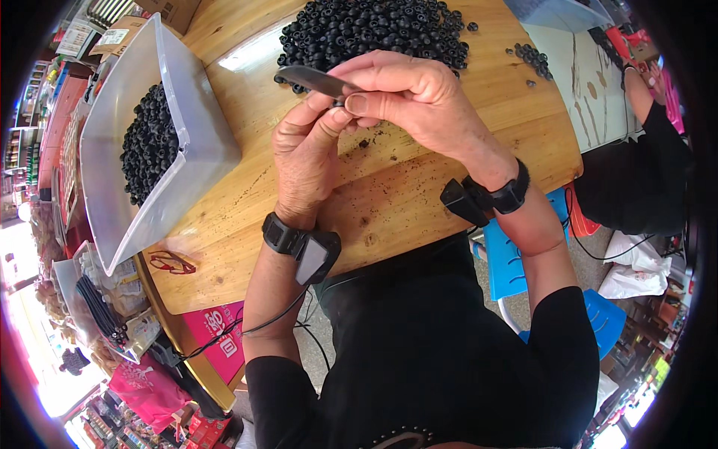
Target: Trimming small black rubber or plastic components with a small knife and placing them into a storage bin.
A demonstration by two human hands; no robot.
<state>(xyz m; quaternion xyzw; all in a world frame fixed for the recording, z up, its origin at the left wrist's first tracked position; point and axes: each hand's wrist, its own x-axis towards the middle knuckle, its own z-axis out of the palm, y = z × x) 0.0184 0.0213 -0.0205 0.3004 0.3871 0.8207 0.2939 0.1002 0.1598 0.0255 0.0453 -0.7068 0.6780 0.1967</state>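
Clear bin (198,142) w/ black pcs (149,146), far L. L hand (307,161) pinched on small black pc (338,104), above table (419,194). Dark blade (310,78) clamped in R hand (426,93); contact w/ pc unclear, mostly hidden. Best: firm pinch, skin off edge.

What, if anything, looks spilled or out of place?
Dark crumbs are scattered across the near part of the wooden table, like loose debris. A small cluster of black pieces sits at the right, apart from the main pile. Nothing looks clearly damaged.
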